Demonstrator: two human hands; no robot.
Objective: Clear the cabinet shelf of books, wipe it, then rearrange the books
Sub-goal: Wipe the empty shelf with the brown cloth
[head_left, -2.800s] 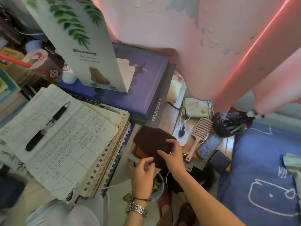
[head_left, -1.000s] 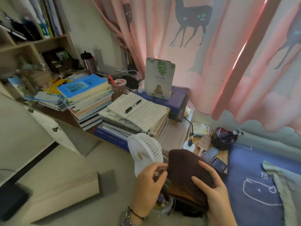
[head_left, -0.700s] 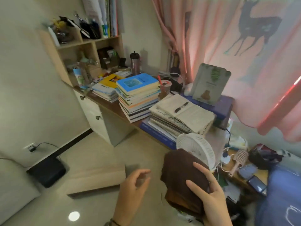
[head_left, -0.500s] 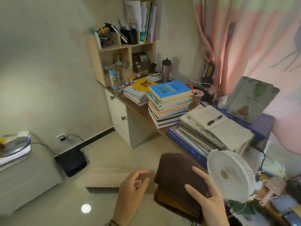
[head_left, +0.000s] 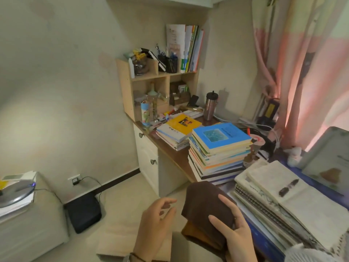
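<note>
My right hand [head_left: 234,233] holds a folded dark brown cloth [head_left: 204,207] in front of me, fingers spread over its top. Beside it, my left hand [head_left: 154,224] hovers with fingers loosely curled and holds nothing. The small wooden shelf unit [head_left: 126,87] stands at the desk's far end, with upright books [head_left: 188,48] on its top tier. Book stacks lie on the desk: a tall one topped by a blue book [head_left: 220,136], a lower one topped by a yellow book [head_left: 182,124], and open notebooks [head_left: 283,197] with a pen at the right.
A metal tumbler [head_left: 210,105] stands near the wall. The pink curtain [head_left: 302,63] hangs at the right. A white drawer cabinet [head_left: 148,157] sits under the desk. A black box [head_left: 83,212] lies on the floor by a wall socket. A wooden board [head_left: 117,241] lies below my hands.
I lifted the brown cloth from the low side table and turned left. The view swung from the bed and fan to the desk and shelf unit. My left hand let go.
</note>
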